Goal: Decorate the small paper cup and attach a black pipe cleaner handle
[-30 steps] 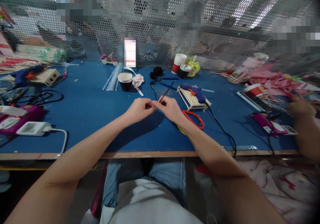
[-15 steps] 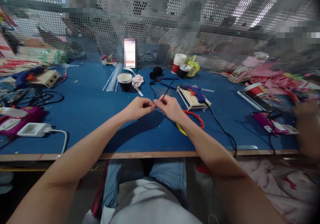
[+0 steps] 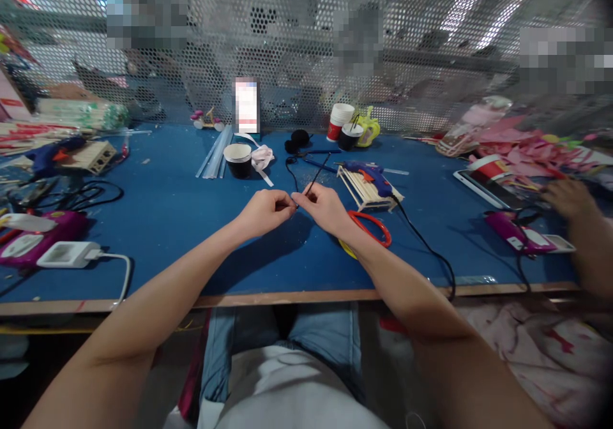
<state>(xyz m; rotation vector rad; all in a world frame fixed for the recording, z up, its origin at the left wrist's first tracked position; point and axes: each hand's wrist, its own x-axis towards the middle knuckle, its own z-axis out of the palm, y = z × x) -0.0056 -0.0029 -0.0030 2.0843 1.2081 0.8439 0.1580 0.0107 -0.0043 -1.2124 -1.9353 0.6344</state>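
In the head view, a thin black stick [image 3: 317, 175] is being pinched at its near end by the fingers of the left hand [image 3: 265, 210] and the right hand [image 3: 325, 207], just above the blue desk [image 3: 167, 205]. Red scissors [image 3: 372, 225] are being partly hidden by the right wrist (a glue gun [image 3: 371, 174] is being rested on a wooden rack [image 3: 360, 191] just beyond). The desk is being closed off behind by a perforated screen [image 3: 287, 46].
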